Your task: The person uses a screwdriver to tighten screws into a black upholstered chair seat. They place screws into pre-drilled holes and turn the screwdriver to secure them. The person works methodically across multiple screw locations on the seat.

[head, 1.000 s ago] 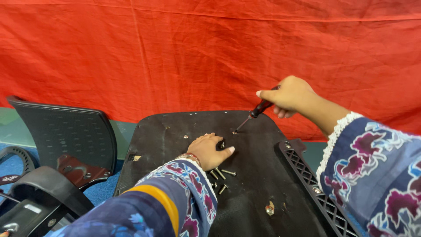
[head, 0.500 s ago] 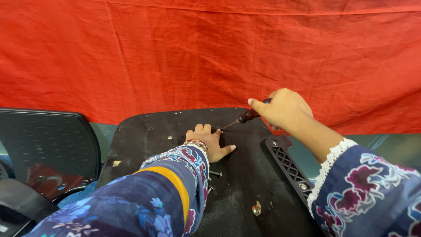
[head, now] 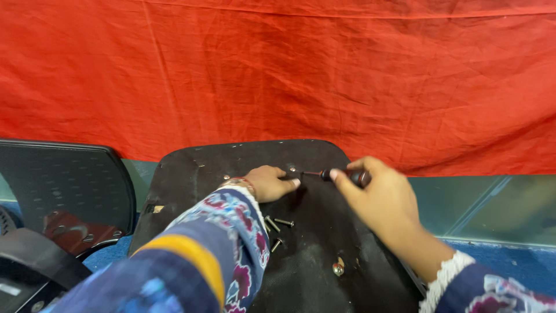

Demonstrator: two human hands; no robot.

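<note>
**Screwdriver dropped low and flat against the panel**

Lower now than in the earlier frames, the right hand (head: 387,197) has swung the screwdriver (head: 339,174) nearly horizontal, tip toward the left hand (head: 268,182). Right grip closed around the handle. Left fingertips (head: 294,182) press the black seat panel (head: 191,174) at the tip; whether they pinch anything, cannot tell. Step, by the look: seating the tip on a fastener; next calls for steady alignment. Loose screws (head: 277,222) lie near the left sleeve, a brass fitting (head: 338,267) closer in. Grey chair back (head: 63,179) left, red cloth (head: 289,75) behind.
</note>
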